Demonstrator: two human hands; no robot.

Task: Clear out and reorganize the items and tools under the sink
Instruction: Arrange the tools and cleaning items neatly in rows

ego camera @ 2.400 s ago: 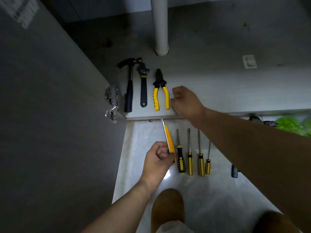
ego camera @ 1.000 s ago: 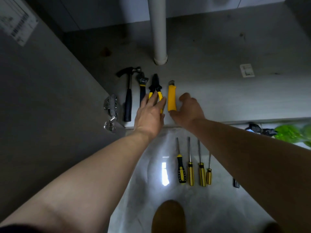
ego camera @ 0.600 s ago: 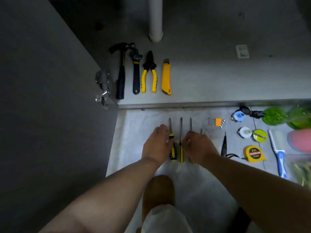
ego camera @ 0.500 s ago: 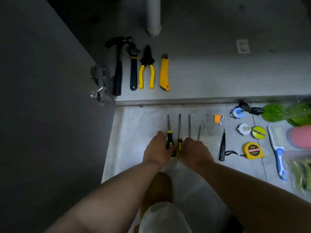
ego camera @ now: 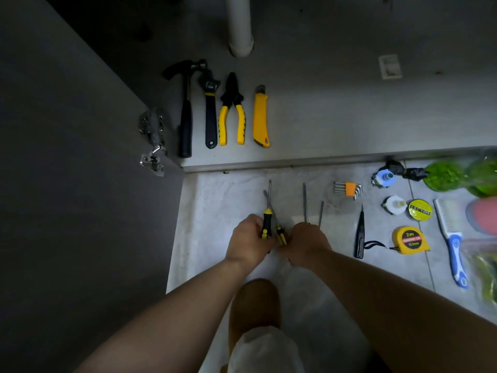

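On the cabinet floor under the sink lie a hammer (ego camera: 185, 117), a wrench (ego camera: 209, 111), yellow-handled pliers (ego camera: 231, 114) and a yellow utility knife (ego camera: 260, 117), side by side. On the tiled floor in front, my left hand (ego camera: 248, 242) is closed round the handle of a black-and-yellow screwdriver (ego camera: 267, 219). A second screwdriver (ego camera: 281, 234) lies tilted between my hands. My right hand (ego camera: 305, 243) is closed over the handles of two more screwdrivers; their shafts (ego camera: 305, 203) stick out beyond it.
The open cabinet door (ego camera: 80, 157) with its hinges (ego camera: 153, 141) stands at the left. A drain pipe (ego camera: 239, 22) comes down at the back. To the right lie hex keys (ego camera: 348, 189), a black probe (ego camera: 359, 238), a tape measure (ego camera: 410, 239), a tape roll (ego camera: 420, 210), a brush (ego camera: 453, 238) and a green bottle (ego camera: 451, 176).
The utility knife was laid beside the pliers and both hands came back to the screwdrivers. Since half a second ago the row has split: the two left screwdrivers shifted left, one now tilted.
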